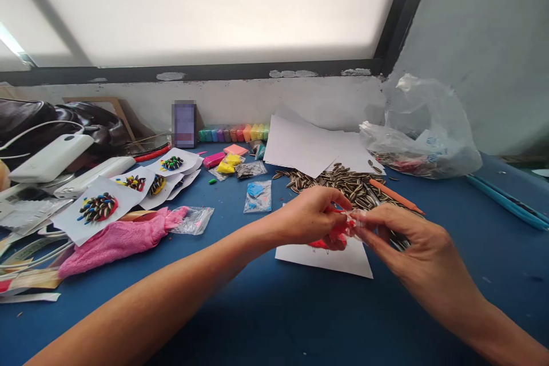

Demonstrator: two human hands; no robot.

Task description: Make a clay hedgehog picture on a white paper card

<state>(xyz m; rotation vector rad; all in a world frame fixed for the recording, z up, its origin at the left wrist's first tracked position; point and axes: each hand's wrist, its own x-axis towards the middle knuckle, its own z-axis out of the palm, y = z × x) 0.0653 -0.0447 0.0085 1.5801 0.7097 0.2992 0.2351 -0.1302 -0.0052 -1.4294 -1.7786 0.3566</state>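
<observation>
Over a small white paper, my left hand is closed around a crinkled clear plastic bag with red modelling clay. The fingertips of my right hand pinch the other side of that bag. Part of a red clay shape shows on the paper, with small drawn marks below it; my left hand covers the rest. Just beyond both hands lies a heap of striped sunflower seeds. An orange tool rests across the seeds, and pen-like items beside it are partly hidden by my right hand.
Left on the blue table are papers with seed-and-clay figures, a pink cloth and white power banks. Clay packets, colored clay blocks, a phone and white sheets lie behind. A plastic bag stands back right.
</observation>
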